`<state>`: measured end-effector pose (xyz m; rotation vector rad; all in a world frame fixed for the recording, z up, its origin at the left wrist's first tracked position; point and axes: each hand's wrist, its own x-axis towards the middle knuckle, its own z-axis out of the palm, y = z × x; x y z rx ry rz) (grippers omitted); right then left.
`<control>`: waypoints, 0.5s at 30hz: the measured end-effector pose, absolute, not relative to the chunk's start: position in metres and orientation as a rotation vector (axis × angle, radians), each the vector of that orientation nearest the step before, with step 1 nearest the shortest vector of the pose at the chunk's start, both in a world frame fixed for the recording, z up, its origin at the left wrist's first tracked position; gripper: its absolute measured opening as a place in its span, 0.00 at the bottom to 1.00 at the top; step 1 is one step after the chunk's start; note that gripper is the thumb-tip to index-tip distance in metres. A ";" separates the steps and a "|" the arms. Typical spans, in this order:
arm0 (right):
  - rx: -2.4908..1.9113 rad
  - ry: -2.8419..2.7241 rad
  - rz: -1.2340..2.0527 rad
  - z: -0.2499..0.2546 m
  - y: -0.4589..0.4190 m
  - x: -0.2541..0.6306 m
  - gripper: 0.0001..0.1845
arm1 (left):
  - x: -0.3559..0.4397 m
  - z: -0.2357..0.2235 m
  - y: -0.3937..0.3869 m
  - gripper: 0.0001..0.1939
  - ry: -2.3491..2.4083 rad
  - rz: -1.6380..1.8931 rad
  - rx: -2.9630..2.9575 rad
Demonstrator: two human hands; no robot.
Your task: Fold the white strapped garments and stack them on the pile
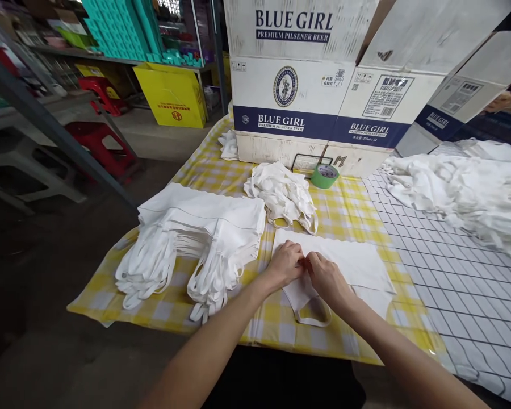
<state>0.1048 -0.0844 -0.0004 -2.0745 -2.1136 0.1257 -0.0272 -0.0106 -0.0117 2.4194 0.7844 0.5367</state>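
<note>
A white cloth piece with a strap loop [357,261] lies flat on the table in front of me. My left hand [287,261] rests on its left part, fingers bent and pinching at the fabric. Close beside it, almost touching, my right hand [326,275] also pinches the cloth. Just what lies between the fingertips is hidden. The strap loop hangs toward me below the hands. To the left sits a thick stack of similar white cloth pieces [204,210], their straps bunched toward the near edge. Beyond my hands is a crumpled white cloth heap [279,190].
A yellow checked tablecloth [323,346] covers the table. Behind stand "Blue Girl" cartons [289,85], with a green tape roll [324,176] before them. More white cloth [464,193] is heaped on a black-lined white sheet [434,272] at right. Red stools [102,142] stand left.
</note>
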 end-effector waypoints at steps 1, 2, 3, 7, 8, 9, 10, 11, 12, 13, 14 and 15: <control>-2.051 -2.103 0.150 -0.001 -0.084 0.105 0.08 | -0.027 -0.012 -0.011 0.02 0.789 0.542 2.417; -2.016 -2.087 0.185 -0.001 -0.084 0.105 0.08 | -0.027 -0.012 -0.011 0.02 0.789 0.544 2.414; -1.974 -2.059 0.229 0.000 -0.085 0.105 0.08 | -0.027 -0.013 -0.011 0.02 0.788 0.542 2.410; -1.898 -1.764 0.477 0.008 -0.092 0.104 0.08 | -0.027 -0.014 -0.014 0.05 0.785 0.556 2.372; -1.899 -1.648 0.569 0.011 -0.096 0.103 0.08 | -0.027 -0.013 -0.015 0.05 0.786 0.562 2.358; -1.892 -1.530 0.674 0.014 -0.100 0.102 0.09 | -0.027 -0.013 -0.015 0.05 0.790 0.564 2.345; -1.874 -1.420 0.774 0.018 -0.105 0.100 0.10 | -0.028 -0.012 -0.015 0.06 0.795 0.559 2.334; -1.846 -1.325 0.854 0.021 -0.111 0.098 0.11 | -0.029 -0.010 -0.015 0.06 0.794 0.548 2.325; -1.816 -1.247 0.912 0.024 -0.117 0.096 0.12 | -0.031 -0.007 -0.013 0.06 0.779 0.527 2.320; -1.793 -1.187 0.953 0.028 -0.124 0.093 0.13 | -0.034 -0.004 -0.011 0.06 0.741 0.491 2.315; -1.781 -1.140 0.977 0.031 -0.131 0.090 0.13 | -0.037 -0.001 -0.008 0.08 0.683 0.441 2.305; -1.774 -1.099 0.998 0.033 -0.138 0.087 0.13 | -0.040 0.003 -0.004 0.10 0.617 0.384 2.284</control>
